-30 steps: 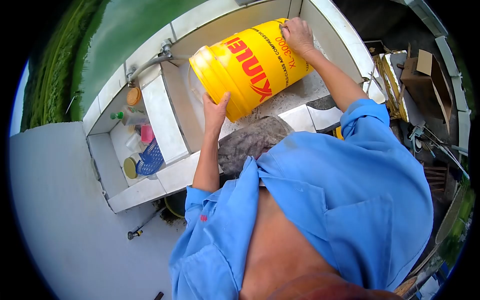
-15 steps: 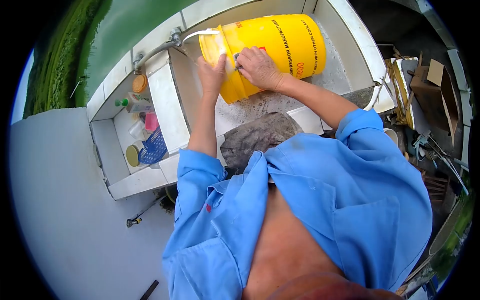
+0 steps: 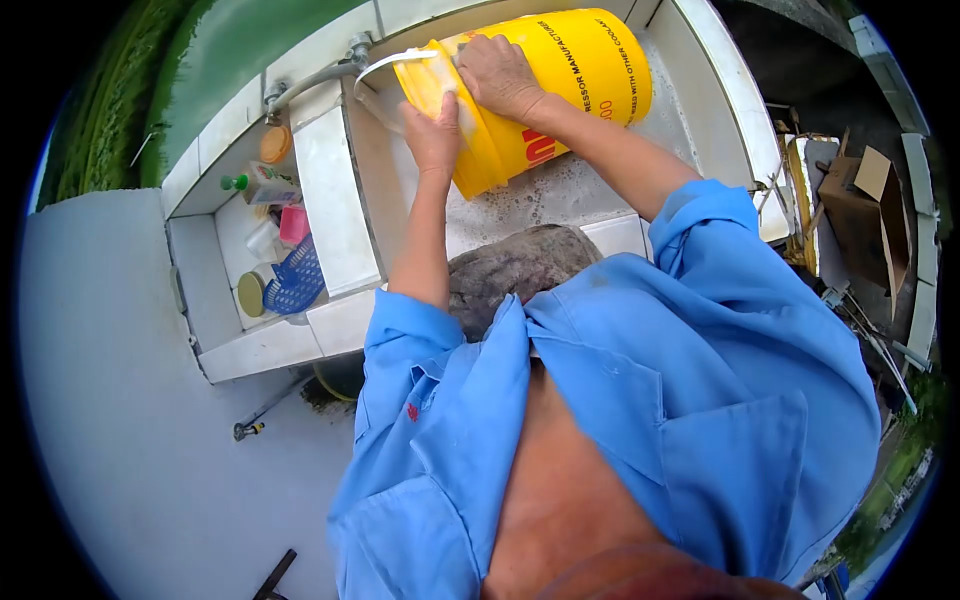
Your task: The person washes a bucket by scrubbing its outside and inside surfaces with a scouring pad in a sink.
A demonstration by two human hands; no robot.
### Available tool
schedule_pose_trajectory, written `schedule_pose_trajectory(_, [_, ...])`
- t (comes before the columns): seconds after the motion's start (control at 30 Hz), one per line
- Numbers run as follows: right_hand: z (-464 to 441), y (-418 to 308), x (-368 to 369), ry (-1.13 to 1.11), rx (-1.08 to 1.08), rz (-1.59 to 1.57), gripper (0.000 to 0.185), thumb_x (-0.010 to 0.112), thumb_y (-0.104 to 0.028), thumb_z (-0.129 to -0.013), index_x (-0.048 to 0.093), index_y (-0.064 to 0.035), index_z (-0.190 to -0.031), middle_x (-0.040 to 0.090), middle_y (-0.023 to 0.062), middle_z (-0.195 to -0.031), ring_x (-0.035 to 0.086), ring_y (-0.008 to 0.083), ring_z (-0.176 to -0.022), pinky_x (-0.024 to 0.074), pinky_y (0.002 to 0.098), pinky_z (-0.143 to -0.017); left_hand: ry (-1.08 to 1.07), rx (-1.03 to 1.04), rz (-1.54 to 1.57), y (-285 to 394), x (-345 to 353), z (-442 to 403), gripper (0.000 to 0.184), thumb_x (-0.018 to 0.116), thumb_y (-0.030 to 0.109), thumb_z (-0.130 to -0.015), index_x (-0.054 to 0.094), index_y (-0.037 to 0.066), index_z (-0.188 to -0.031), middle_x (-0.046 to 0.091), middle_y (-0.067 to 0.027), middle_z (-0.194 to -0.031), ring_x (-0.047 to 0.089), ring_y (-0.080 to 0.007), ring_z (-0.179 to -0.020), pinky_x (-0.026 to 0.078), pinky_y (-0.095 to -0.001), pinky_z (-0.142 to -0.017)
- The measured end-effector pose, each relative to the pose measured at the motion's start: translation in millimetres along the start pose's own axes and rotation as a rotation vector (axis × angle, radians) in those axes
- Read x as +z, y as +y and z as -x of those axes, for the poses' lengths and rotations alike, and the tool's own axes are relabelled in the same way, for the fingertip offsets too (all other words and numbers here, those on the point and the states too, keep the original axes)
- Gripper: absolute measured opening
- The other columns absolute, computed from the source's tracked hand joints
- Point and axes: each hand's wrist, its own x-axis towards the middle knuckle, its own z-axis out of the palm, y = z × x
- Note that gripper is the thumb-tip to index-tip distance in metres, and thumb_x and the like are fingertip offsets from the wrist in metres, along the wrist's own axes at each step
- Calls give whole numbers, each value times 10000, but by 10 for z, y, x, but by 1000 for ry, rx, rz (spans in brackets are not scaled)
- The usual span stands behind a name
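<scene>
A yellow plastic bucket [image 3: 590, 75] with black and red lettering lies on its side in a white-tiled sink [image 3: 715, 95]. Its open end faces left, with a white handle [image 3: 395, 60] at the rim. My left hand [image 3: 436, 138] grips that rim, thumb on the outside and fingers partly hidden by the edge. Against the upper side of the bucket, just behind the rim, my right hand [image 3: 498, 78] presses with curled fingers. Whatever may be under those fingers is hidden. Suds and wet patches show on the sink floor [image 3: 560, 200] below the bucket.
A tiled side compartment [image 3: 225, 270] holds a blue basket [image 3: 297, 277], a green-capped bottle [image 3: 268, 185], a pink container [image 3: 294, 224] and jars. A tap [image 3: 358, 48] is at the far wall. A dark grey cloth-like bundle [image 3: 525, 265] sits at the near edge. A cardboard box [image 3: 868, 205] stands right.
The bucket has rolled away from me, bringing large red letters into sight. My right hand has moved farther up its side. My left hand stays at the rim.
</scene>
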Motion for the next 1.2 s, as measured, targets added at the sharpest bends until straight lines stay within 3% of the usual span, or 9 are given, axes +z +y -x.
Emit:
schedule_pose_trajectory(0.23, [930,-86,-198,97,-218,-186,112,599,-118,-751,547,-52,-826,508,118,-906,486,266,-835,394,358,-762,9,-5,-12,59,1,-58,433,666,297,-763,422,-29,-909,586,-255,-897,598,-378,-810,473,-415,-709])
schedule_pose_trajectory(0.37, [275,-20,-177,54,-89,-125,112,561,-143,-766,588,-44,-812,544,106,-885,503,277,-828,425,384,-757,43,118,-7,44,-9,230,438,665,298,-758,409,-24,-909,583,-263,-877,597,-388,-797,475,-417,-697])
schedule_pose_trajectory(0.6, [-301,44,47,-294,71,-16,208,501,-184,-794,645,-50,-862,555,119,-897,517,303,-840,447,401,-767,53,34,-1,73,-18,600,460,654,313,-760,386,-11,-945,586,-271,-856,594,-409,-788,472,-433,-699])
schedule_pose_trajectory(0.67, [-19,-15,-33,-78,-19,111,153,541,-168,-775,613,-56,-850,534,102,-898,514,267,-857,446,385,-730,71,17,-8,89,7,534,467,653,330,-758,390,-12,-940,586,-269,-851,591,-414,-788,469,-440,-703])
schedule_pose_trajectory(0.8, [735,-50,-229,155,-189,-103,168,573,-162,-769,598,-75,-912,535,85,-959,503,255,-912,413,362,-810,69,51,-8,17,23,321,464,652,338,-762,403,-15,-934,588,-261,-859,592,-404,-786,469,-432,-705])
schedule_pose_trajectory(0.9, [933,286,-322,81,-357,-180,196,590,-170,-764,587,-84,-941,531,79,-979,494,249,-921,393,355,-839,8,12,43,68,-9,290,466,654,308,-764,408,-27,-975,581,-248,-893,591,-374,-815,468,-415,-727])
schedule_pose_trajectory(1.0, [784,1000,-567,185,-54,-18,146,584,-135,-790,601,-99,-931,533,92,-968,488,248,-937,392,351,-840,1,39,50,24,-13,523,477,653,293,-764,408,-33,-1011,575,-243,-921,587,-364,-840,466,-412,-738])
schedule_pose_trajectory(1.07, [719,1687,-628,162,338,108,175,504,-175,-826,650,-117,-903,548,63,-977,485,264,-930,388,387,-843,13,36,47,35,-8,654,486,651,290,-764,407,-36,-1029,571,-243,-938,585,-361,-854,466,-411,-742])
schedule_pose_trajectory(1.2, [759,2018,-668,64,459,15,192,494,-183,-833,649,-110,-920,541,75,-970,476,269,-939,391,387,-865,28,-26,30,92,2,733,496,641,309,-767,404,-35,-1035,560,-248,-981,581,-361,-875,466,-416,-749])
